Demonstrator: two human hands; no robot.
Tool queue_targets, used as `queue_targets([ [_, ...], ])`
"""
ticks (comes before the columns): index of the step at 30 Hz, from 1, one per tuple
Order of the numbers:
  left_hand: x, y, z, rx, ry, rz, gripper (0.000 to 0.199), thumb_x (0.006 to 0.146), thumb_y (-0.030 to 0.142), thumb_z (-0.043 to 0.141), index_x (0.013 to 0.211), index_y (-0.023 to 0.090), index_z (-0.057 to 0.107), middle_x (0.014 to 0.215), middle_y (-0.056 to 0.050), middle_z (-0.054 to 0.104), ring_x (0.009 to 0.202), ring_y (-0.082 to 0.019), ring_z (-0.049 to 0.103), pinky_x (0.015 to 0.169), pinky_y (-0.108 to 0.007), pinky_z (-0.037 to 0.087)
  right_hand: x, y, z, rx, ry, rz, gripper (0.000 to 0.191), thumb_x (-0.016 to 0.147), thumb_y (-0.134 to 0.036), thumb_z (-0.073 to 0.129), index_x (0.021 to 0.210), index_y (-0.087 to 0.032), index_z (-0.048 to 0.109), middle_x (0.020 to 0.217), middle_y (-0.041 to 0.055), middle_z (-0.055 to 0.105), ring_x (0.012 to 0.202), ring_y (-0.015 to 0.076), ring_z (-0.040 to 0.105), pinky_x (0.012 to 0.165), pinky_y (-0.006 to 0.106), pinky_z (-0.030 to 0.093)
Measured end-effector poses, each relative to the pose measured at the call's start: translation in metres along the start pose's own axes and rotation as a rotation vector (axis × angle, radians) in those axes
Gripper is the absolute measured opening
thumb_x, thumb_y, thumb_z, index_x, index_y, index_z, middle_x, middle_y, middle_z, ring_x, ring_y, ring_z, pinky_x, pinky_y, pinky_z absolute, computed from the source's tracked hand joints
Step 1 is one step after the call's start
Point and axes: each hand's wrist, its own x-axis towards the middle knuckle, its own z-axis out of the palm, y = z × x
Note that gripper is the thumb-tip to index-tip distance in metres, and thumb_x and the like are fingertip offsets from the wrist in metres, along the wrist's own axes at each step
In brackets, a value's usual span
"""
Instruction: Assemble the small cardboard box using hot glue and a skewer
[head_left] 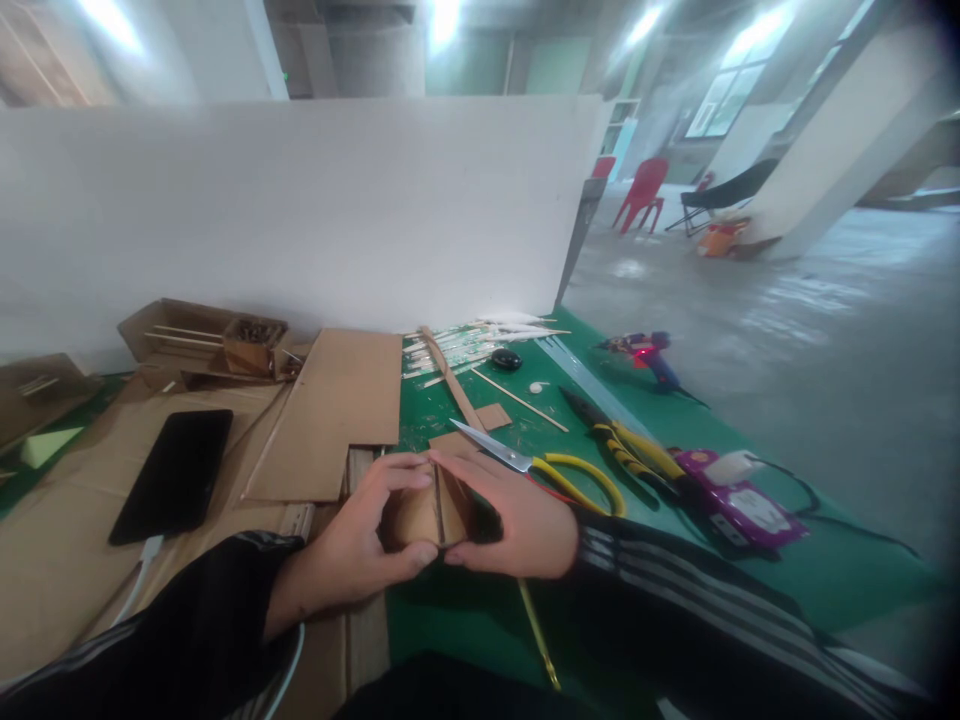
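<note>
Between my two hands is a small folded cardboard piece (420, 515) with a dark seam running down its middle. My left hand (367, 525) is closed round its left side, thumb at the near edge and fingers at the far edge. Its right side is gripped by my right hand (517, 515) in the same way. Scissors (491, 447) with yellow handles lie just beyond my right hand. The underside of the cardboard piece is hidden. A thin yellow stick (537, 635) lies on the green table below my right wrist.
Cardboard sheets (337, 400) and a black phone (176, 475) on a white cable lie to the left. Pliers (615, 440), a purple power strip (739, 500) and a glue gun (645, 355) are at right. Wooden skewers (457, 350) lie before a white panel (300, 210).
</note>
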Motion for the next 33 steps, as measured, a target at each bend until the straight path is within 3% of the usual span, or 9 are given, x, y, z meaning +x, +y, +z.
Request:
queue_targets([
  [13,0.004,0.020,-0.001,-0.084,-0.006,-0.078,0.044,0.088,0.022,0.068,0.126,0.028,0.046,0.133,-0.011,0.045,0.134,-0.031,0.041,0.113,-0.049,0.035,0.000,-0.001,-0.001,0.015,0.002,0.016,0.094,0.074,-0.056,0.077,0.151,-0.018,0.038,0.146,0.0161,0.051,0.135,0.0304,0.049,0.114,0.045,0.040],
  [24,0.003,0.021,0.000,-0.115,0.000,-0.110,0.043,0.088,0.024,0.067,0.124,0.029,0.044,0.136,-0.011,0.045,0.136,-0.032,0.040,0.113,-0.053,0.035,0.001,0.000,0.000,0.007,0.004,0.001,0.095,0.074,-0.057,0.077,0.152,-0.019,0.037,0.147,0.0166,0.050,0.136,0.0319,0.048,0.113,0.046,0.041],
  [33,0.005,0.027,-0.001,-0.142,-0.041,-0.135,0.015,0.095,0.026,0.056,0.107,0.027,0.047,0.134,-0.009,0.041,0.132,-0.029,0.042,0.111,-0.051,0.034,0.000,-0.001,-0.001,0.015,0.002,0.008,0.095,0.074,-0.056,0.078,0.152,-0.019,0.038,0.146,0.0152,0.051,0.134,0.0296,0.049,0.113,0.045,0.041],
])
